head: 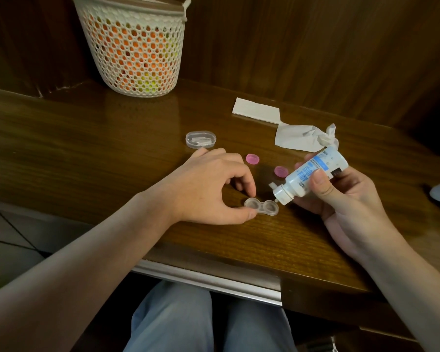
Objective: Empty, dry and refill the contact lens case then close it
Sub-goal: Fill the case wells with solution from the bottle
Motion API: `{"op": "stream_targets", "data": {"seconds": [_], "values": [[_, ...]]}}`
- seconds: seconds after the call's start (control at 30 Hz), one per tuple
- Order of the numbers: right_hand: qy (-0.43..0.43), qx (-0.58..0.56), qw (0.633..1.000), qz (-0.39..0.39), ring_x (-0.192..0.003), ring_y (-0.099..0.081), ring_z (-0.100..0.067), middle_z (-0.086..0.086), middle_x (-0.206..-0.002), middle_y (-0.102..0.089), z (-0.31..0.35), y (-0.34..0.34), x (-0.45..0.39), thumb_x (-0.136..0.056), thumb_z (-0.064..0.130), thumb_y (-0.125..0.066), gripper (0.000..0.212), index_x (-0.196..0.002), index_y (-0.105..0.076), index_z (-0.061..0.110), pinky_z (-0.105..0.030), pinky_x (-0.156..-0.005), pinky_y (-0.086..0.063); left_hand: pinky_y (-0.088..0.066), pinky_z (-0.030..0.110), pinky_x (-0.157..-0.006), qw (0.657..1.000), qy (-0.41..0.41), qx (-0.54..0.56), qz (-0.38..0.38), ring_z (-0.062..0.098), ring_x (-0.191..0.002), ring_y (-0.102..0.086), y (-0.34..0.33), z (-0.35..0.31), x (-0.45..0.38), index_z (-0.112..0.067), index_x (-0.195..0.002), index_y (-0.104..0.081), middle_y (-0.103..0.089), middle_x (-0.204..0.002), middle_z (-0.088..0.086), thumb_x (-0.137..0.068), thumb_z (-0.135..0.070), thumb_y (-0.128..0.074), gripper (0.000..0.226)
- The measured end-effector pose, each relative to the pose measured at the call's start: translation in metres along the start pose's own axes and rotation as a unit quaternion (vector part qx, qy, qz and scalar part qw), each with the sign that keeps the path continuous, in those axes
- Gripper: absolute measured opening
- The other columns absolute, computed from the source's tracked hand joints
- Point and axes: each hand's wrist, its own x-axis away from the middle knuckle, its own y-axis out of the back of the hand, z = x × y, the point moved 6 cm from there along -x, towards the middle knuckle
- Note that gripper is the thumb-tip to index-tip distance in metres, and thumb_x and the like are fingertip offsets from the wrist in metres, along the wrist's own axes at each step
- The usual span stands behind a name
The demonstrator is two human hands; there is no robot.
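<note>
Clear plastic two-well contact lens case lies flat on the dark wooden table, pinched at its left well by the left hand, presumably to steady it. Right hand grips the white solution bottle with blue label, nozzle tilted over the right well for refilling. Two pink round caps wait just behind; crumpled white tissue lies farther back.

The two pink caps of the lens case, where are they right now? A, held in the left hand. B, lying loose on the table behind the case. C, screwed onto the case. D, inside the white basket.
B: both pink caps lie loose on the table beyond the open lens case, which the left hand steadies while the right hand tips the solution bottle toward it.
</note>
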Motion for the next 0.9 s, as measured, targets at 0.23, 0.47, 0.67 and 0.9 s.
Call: {"op": "stream_targets", "data": {"seconds": [0.23, 0.47, 0.67, 0.9], "values": [[-0.003, -0.002, 1.0, -0.003, -0.117, -0.076, -0.033, -0.01, -0.122, -0.079, 0.0011, -0.0008, 0.0015, -0.075, 0.031, -0.082, 0.051, -0.123, -0.072, 0.017, -0.035, -0.075, -0.067, -0.035, 0.031, -0.097, 1.0, 0.002, 0.0, 0.002, -0.003, -0.103, -0.051, -0.0002, 0.0, -0.0004, -0.045, -0.106, -0.068, -0.06, -0.102, -0.026, -0.084, -0.066, -0.073, 0.032], [-0.005, 0.002, 1.0, -0.011, -0.116, -0.076, -0.032, -0.01, -0.122, -0.079, 0.0012, -0.0008, 0.0014, -0.072, 0.033, -0.084, 0.053, -0.121, -0.074, 0.019, -0.034, -0.073, -0.068, -0.034, 0.03, -0.096, 1.0, 0.002, -0.003, -0.001, -0.003, -0.103, -0.051, 0.0001, -0.0001, 0.0004, -0.045, -0.106, -0.069, -0.059, -0.102, -0.026, -0.084, -0.066, -0.073, 0.031], [-0.005, 0.001, 1.0, -0.009, -0.114, -0.077, -0.03, -0.009, -0.121, -0.08, 0.0018, -0.0012, 0.0016, -0.072, 0.034, -0.084, 0.052, -0.121, -0.074, 0.019, -0.031, -0.07, -0.067, -0.034, 0.032, -0.097, 1.0, 0.005, -0.001, -0.001, -0.003, -0.102, -0.05, 0.0008, -0.001, -0.0002, -0.045, -0.107, -0.069, -0.059, -0.102, -0.027, -0.084, -0.065, -0.074, 0.031], [-0.004, -0.008, 1.0, -0.006, -0.117, -0.076, -0.033, -0.011, -0.126, -0.078, 0.002, -0.0014, 0.0016, -0.074, 0.033, -0.084, 0.05, -0.121, -0.076, 0.018, -0.033, -0.073, -0.067, -0.036, 0.033, -0.099, 1.0, 0.008, -0.003, -0.002, -0.002, -0.103, -0.05, 0.0017, -0.0021, 0.0008, -0.044, -0.107, -0.069, -0.059, -0.102, -0.026, -0.084, -0.064, -0.075, 0.031]]}}
